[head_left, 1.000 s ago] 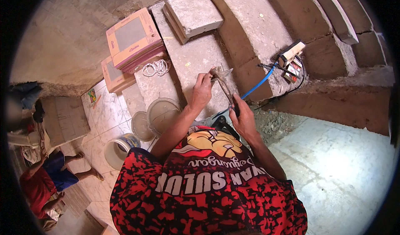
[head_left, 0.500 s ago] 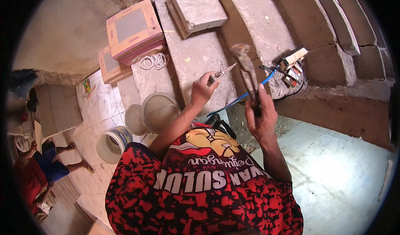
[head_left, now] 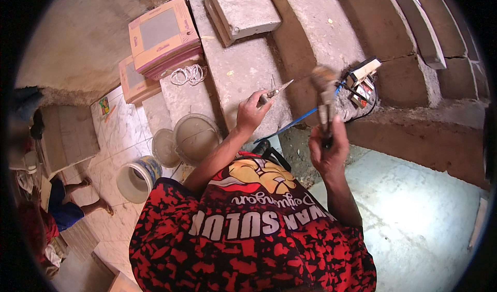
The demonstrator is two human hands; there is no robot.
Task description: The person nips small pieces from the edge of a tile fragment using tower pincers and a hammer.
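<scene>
My left hand (head_left: 251,112) is closed around a small pointed metal tool (head_left: 279,89), its grey tip directed away to the upper right; I cannot make out its exact kind. A thin nail-like spike (head_left: 273,81) shows beside that tool. Farther right, my right hand (head_left: 330,149) grips a hammer (head_left: 326,105) by the handle, and motion blurs its worn brownish head. Both tools are in the air over the concrete steps (head_left: 253,69). A blue cable or strip (head_left: 290,123) runs below the hammer toward a small box-shaped device (head_left: 362,72) with a black cord.
Stacked tile cartons (head_left: 164,30), a coil of white cord (head_left: 188,75) and concrete slabs (head_left: 246,10) lie at the upper left. Left of me stand two round basins (head_left: 196,136) and a bucket (head_left: 135,180). Another person (head_left: 67,209) sits at far left.
My right hand and the hammer have moved a little to the right, the hammer head now blurred near the device. My left hand has barely moved.
</scene>
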